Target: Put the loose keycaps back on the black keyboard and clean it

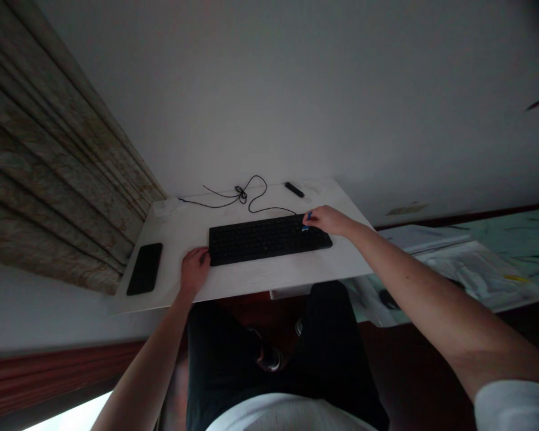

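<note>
White desk (260,282), black keyboard (265,240), pleated curtain (49,179), white wall (296,90)

On my white desk (175,239), a black smartphone (144,269) lies by the left edge and a small black stick (294,190) by the far edge; a pleated curtain (49,161) hangs left, papers (476,269) lie off right.

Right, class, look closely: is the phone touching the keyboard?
Apart. The head view shows the phone lying on the desk to the left of the keyboard, with a strip of white desk plainly between them.
</note>
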Tool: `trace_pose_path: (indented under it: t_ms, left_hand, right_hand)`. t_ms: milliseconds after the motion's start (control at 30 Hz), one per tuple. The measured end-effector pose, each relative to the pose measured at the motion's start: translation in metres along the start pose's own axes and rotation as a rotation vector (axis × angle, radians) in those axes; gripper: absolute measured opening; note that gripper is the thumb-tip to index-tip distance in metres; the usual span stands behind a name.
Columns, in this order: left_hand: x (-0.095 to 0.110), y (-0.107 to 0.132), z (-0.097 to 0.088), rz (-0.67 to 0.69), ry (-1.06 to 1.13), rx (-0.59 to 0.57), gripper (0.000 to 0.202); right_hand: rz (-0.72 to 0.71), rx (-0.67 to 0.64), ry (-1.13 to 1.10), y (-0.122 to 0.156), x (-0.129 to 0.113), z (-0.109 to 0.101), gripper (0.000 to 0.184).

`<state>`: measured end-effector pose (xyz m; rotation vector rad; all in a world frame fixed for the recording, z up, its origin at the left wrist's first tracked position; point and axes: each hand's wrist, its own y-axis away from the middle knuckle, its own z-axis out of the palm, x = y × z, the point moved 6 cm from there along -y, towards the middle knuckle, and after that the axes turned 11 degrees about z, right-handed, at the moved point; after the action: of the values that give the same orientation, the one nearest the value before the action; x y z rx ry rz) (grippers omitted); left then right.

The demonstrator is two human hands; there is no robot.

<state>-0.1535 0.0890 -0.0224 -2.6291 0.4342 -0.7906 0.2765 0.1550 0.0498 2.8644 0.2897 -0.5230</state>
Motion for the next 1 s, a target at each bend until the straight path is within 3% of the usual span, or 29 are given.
trace_pose_path:
  t_ms: [200,400,633,800,1000]
  left_hand:
    - [-0.002,0.001,0.001,-0.015,0.007,-0.001,0.035]
    - [0.001,0.001,-0.001,0.002,0.017,0.009,0.032]
    - [0.0,0.0,0.0,0.004,0.015,0.01,0.033]
    - [0.001,0.0,-0.001,0.003,0.007,0.007,0.033]
    - [0.002,0.0,-0.001,-0.012,0.005,-0.005,0.033]
  right_hand:
    - [0.088,0.004,0.105,0.0,0.029,-0.006,0.021]
    - [0.039,0.043,0.033,0.004,0.024,-0.006,0.025]
    - [0.092,0.042,0.123,0.008,0.049,-0.011,0.026]
    - [0.053,0.056,0.004,0.01,0.045,-0.01,0.027]
    - [0.113,0.065,0.14,0.012,0.057,-0.014,0.024]
